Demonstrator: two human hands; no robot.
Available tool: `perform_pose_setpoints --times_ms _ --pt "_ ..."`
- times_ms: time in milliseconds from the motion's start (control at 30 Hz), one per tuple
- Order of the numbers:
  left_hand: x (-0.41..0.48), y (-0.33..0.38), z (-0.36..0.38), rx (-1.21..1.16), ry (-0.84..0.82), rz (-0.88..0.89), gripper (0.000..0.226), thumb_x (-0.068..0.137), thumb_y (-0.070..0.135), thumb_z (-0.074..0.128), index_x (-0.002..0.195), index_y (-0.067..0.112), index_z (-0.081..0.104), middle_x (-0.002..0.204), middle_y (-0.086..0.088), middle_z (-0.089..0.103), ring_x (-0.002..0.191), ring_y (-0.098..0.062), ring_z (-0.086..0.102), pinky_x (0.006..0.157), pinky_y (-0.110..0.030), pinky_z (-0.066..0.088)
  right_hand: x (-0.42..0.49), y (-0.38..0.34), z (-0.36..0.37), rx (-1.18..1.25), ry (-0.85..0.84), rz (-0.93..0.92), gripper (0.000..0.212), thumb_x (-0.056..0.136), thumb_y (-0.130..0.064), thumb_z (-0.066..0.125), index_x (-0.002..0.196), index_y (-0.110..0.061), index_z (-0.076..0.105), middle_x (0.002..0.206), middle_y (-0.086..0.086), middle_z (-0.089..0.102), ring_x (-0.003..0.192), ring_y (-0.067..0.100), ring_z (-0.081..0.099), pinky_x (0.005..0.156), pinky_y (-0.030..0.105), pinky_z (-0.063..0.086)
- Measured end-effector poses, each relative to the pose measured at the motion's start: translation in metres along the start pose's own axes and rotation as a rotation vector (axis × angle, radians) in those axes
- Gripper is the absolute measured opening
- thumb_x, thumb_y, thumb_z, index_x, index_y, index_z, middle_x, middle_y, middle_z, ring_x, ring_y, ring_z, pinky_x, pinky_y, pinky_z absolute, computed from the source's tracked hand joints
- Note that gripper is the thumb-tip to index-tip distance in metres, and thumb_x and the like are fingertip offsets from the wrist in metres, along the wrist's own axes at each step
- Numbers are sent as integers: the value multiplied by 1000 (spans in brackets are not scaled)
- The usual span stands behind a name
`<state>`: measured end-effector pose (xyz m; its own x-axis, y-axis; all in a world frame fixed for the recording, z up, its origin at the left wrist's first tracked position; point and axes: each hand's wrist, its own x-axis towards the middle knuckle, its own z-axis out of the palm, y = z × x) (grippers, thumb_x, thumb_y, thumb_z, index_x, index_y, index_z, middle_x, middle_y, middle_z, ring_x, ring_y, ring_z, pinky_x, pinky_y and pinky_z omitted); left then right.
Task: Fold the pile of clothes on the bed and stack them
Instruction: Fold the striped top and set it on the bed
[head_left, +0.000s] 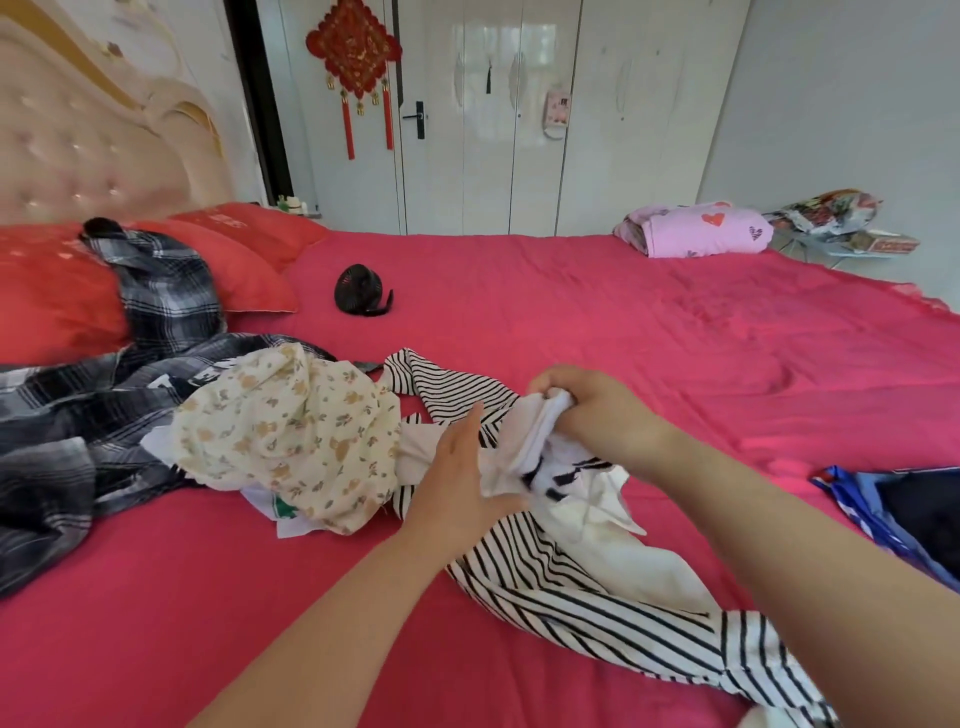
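Red sheets cover the bed (571, 312), where the unfolded clothes lie near its front edge: a plaid shirt (156, 291) at the left, a floral garment (291, 436) beside it, and a striped garment (571, 597) under a white garment (535, 436). The right hand (587, 410) grips a bunch of the white garment. The left hand (457, 478), fingers straight, rests against it. The hands are close together.
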<state>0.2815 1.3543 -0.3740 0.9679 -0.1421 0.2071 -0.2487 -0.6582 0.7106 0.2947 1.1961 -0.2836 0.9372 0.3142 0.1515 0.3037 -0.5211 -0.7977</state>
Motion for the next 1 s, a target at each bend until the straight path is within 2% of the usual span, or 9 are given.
perform_pose_setpoints --times_ms 100,200,300,433,533,600,700,833,1000 --pt "17 1 -7 -221 -36 -28 52 76 22 74 118 28 45 108 15 54 104 -9 52 82 -7 43 7 -11 25 198 -149 9 38 79 10 49 79 -27 59 73 -9 61 63 -3 56 56 8 44" --pt "26 -8 -19 -136 61 -164 15 88 10 51 75 18 52 72 1 55 79 -28 60 69 -35 53 16 -3 33 258 -44 5 41 78 6 58 92 -33 59 89 -7 61 81 2 58 69 15 46" --pt "38 -25 -63 179 270 -145 16 87 7 44 86 8 60 78 0 56 75 -19 51 56 -26 35 22 20 28 312 58 111 42 78 8 60 95 -30 59 95 1 61 87 14 57 80 25 44" --pt "54 -42 -139 421 453 -151 25 83 1 47 105 9 58 108 -14 61 94 -28 53 72 -32 34 19 58 33 -48 -77 337 34 81 -9 66 112 -19 59 88 -5 61 75 6 56 63 16 41" --pt "56 -49 -149 444 94 -224 74 82 -5 47 148 18 20 149 -14 28 131 -30 37 98 -35 37 9 79 56 -372 -336 418 49 86 -35 62 129 -16 49 115 -1 58 103 11 55 85 19 42" --pt "44 -54 -126 479 -211 -238 92 81 -8 47 149 27 -4 157 -8 -3 136 -28 30 88 -30 42 0 86 73 -572 -438 386 63 85 -51 56 136 -17 40 136 0 48 122 15 46 99 24 35" --pt "23 -62 -77 536 -385 -91 93 83 1 57 149 31 -1 156 -1 -16 140 -26 24 98 -33 41 -15 87 93 -664 -488 294 83 76 -68 53 139 -17 34 146 -1 33 134 17 31 108 30 26" --pt "1 -72 -18 746 -628 103 105 74 26 76 148 33 3 158 -1 -5 143 -31 7 113 -48 18 -30 89 109 -684 -451 187 29 83 -25 51 111 -22 52 108 -2 58 109 17 53 84 22 41" --pt "-6 -75 8 814 -512 145 104 75 19 74 148 34 1 157 -5 -1 143 -30 -6 113 -51 -2 -34 74 62 -662 -492 10 32 66 9 40 76 -12 61 57 -2 53 63 6 47 54 13 28"
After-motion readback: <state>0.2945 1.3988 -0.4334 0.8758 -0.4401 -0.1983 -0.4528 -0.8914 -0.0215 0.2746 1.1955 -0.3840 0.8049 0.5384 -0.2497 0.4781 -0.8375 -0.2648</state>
